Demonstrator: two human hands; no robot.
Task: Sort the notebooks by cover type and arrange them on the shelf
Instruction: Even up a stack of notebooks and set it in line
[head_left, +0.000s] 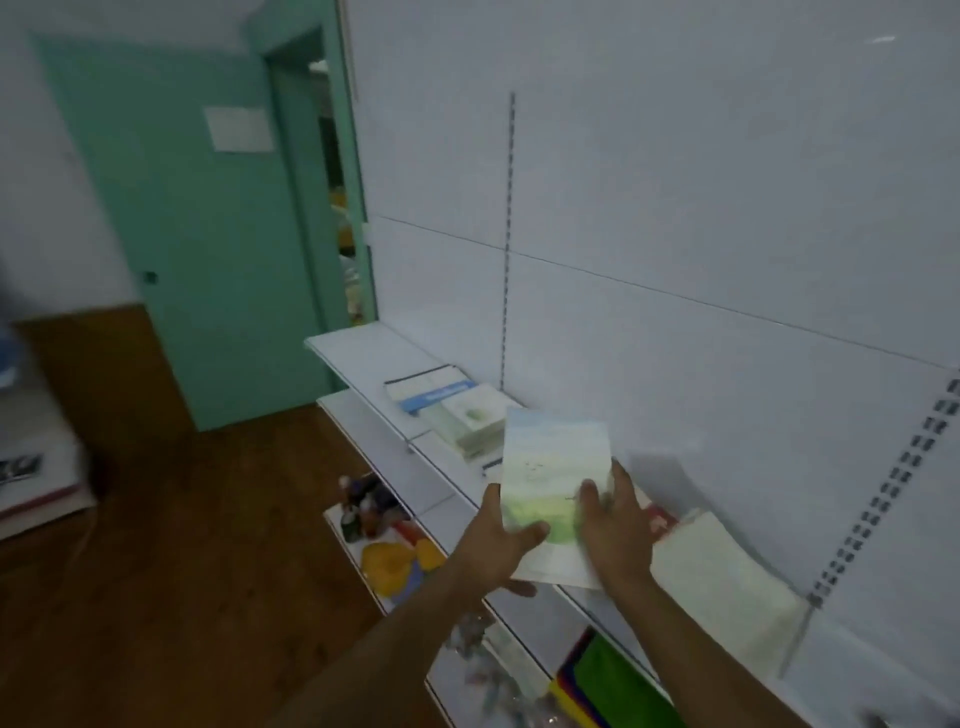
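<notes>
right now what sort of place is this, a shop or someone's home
Probably a small stationery shop or its stockroom, though I can't be sure. White slotted-rail display shelves line the wall, notebook stacks lie on them, and both hands hold another landscape-cover notebook.

Honestly nothing here is readable. The notebook with the blue band (435, 393) on the shelf (363, 353), up around 11 o'clock from the hands, has some white lettering on that band, but it's just a smear. The paper sheet (238, 129) stuck on the green door (197, 260) at about 10 o'clock looks blank or too washed out to tell.
</notes>
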